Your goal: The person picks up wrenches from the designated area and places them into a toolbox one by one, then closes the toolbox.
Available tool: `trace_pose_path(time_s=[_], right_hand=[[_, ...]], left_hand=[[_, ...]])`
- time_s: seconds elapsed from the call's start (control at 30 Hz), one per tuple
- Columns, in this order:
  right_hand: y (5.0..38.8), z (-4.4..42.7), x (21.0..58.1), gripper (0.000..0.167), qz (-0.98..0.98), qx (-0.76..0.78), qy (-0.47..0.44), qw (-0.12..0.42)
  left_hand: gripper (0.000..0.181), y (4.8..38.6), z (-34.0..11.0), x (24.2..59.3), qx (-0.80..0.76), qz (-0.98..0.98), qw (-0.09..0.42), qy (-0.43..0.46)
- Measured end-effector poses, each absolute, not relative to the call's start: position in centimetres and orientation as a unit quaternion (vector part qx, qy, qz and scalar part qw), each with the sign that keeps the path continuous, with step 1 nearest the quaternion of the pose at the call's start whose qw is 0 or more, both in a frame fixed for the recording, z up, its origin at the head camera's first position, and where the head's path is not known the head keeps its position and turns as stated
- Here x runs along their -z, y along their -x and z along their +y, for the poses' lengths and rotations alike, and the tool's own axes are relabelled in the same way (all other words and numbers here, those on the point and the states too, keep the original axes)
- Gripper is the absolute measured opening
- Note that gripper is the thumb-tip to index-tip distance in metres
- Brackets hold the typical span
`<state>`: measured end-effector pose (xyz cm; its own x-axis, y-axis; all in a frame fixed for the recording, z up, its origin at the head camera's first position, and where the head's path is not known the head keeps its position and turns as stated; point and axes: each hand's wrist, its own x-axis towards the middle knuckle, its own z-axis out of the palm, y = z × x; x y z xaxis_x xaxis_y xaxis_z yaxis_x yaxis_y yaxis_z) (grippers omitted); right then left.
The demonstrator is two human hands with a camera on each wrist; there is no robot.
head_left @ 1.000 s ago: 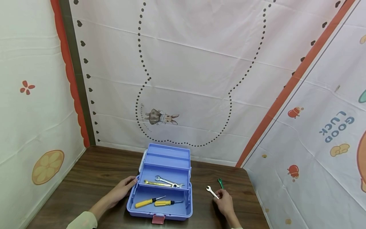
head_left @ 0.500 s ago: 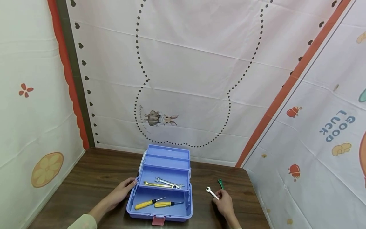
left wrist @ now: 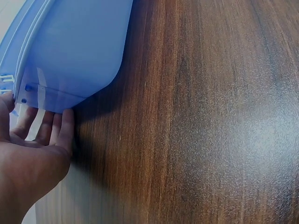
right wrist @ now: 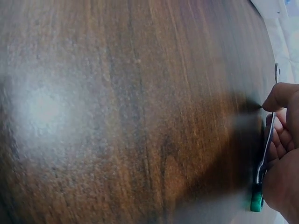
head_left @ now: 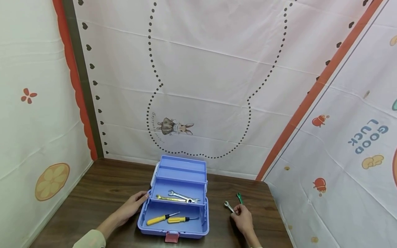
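My left hand (head_left: 131,206) grips the left side of the open blue toolbox (head_left: 155,233); in the left wrist view the thumb of this hand (left wrist: 37,154) is at the rim, fingers against the outer wall (left wrist: 84,42). Right of the box, my right hand (head_left: 244,220) pinches a silver wrench (head_left: 228,206), its open jaw pointing up-left. A green wrench (head_left: 239,198) lies just beyond that hand. In the right wrist view the hand (right wrist: 285,154) holds the thin metal shank (right wrist: 267,147); a green piece (right wrist: 256,198) shows at its lower end, whether joined is unclear.
The toolbox's middle tray holds a gold wrench (head_left: 169,198) and a silver wrench (head_left: 178,195). Two yellow-handled screwdrivers (head_left: 156,220) (head_left: 176,219) lie in the bottom. Printed cloth (head_left: 201,86) hangs behind the wooden table (head_left: 118,175) and on both sides.
The silver wrench in my right hand has tilted slightly, and less of its shank shows. My left hand stays on the toolbox. The head view has shifted a little.
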<state>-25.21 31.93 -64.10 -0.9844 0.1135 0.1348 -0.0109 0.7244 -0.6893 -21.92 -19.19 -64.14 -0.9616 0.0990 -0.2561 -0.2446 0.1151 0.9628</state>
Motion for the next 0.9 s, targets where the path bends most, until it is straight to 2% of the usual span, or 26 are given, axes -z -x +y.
trace_pose_path(time_s=[0.47,0.9], right_hand=[[25.8,33.2,63.1,0.017,-0.921,-0.385,-0.008,0.057],[26.2,31.9,61.5,0.015,-0.922,-0.383,-0.021,0.055]], left_hand=[[0.071,22.2,-19.0,63.9,-0.666,0.732,0.130,0.058],[0.072,21.9,-19.2,64.0,-0.666,0.732,0.129,0.061]])
